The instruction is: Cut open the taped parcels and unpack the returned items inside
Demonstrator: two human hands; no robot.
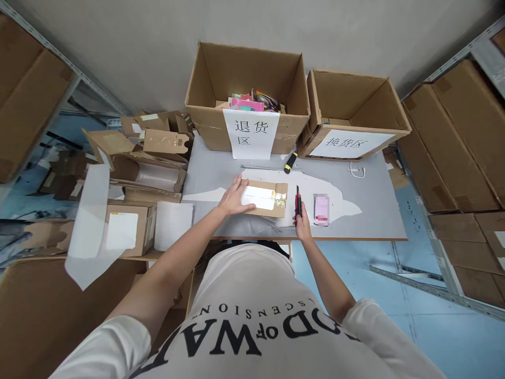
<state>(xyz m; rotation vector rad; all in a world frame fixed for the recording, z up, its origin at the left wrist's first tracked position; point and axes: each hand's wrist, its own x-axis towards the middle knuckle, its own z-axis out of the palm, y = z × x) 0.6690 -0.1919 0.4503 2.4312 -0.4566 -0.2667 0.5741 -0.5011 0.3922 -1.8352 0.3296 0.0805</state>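
On the table (355, 221), hands steady parcel (265, 198), grip knife (299, 202).

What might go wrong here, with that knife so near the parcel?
The right hand holds a utility knife beside the taped parcel, while the left hand lies flat on it: a slip could nick those fingers. A deep cut might also damage whatever is inside.

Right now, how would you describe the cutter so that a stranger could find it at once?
Look at the grey table, in front of the two open boxes. The right hand holds the cutter just right of the small parcel. It is red and black, unlike the yellow and black tool farther back.
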